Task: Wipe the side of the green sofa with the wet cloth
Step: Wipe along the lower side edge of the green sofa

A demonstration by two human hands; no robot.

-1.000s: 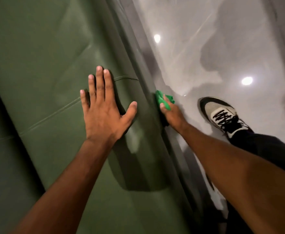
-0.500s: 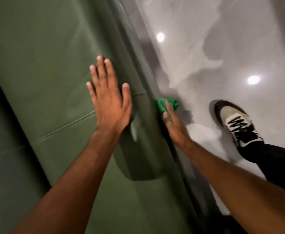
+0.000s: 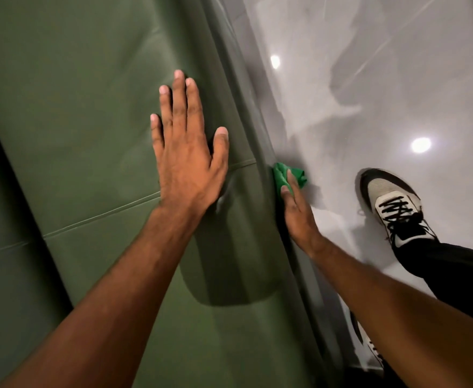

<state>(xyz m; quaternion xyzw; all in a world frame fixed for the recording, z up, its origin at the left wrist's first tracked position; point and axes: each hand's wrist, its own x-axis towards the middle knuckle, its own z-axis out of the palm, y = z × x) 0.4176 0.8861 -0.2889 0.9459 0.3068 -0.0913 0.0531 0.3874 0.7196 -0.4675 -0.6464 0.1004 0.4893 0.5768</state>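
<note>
The green sofa [image 3: 76,107] fills the left half of the view, its top surface smooth with a stitched seam. My left hand [image 3: 186,152] lies flat on that top, fingers spread, holding nothing. Over the sofa's right edge, my right hand [image 3: 297,211] presses a bright green cloth [image 3: 281,175] against the sofa's side. Only the cloth's upper part shows past my fingers. The sofa's side face itself is seen at a steep angle, mostly hidden.
A glossy grey floor [image 3: 369,79] with bright lamp reflections lies to the right of the sofa. My foot in a grey and black shoe [image 3: 392,203] stands on it close to the sofa, with a black trouser leg [image 3: 448,270] behind it.
My left hand has slid forward along the sofa top and drawn its thumb in. My right hand with the cloth has shifted slightly along the sofa's side. The shoe has moved right.
</note>
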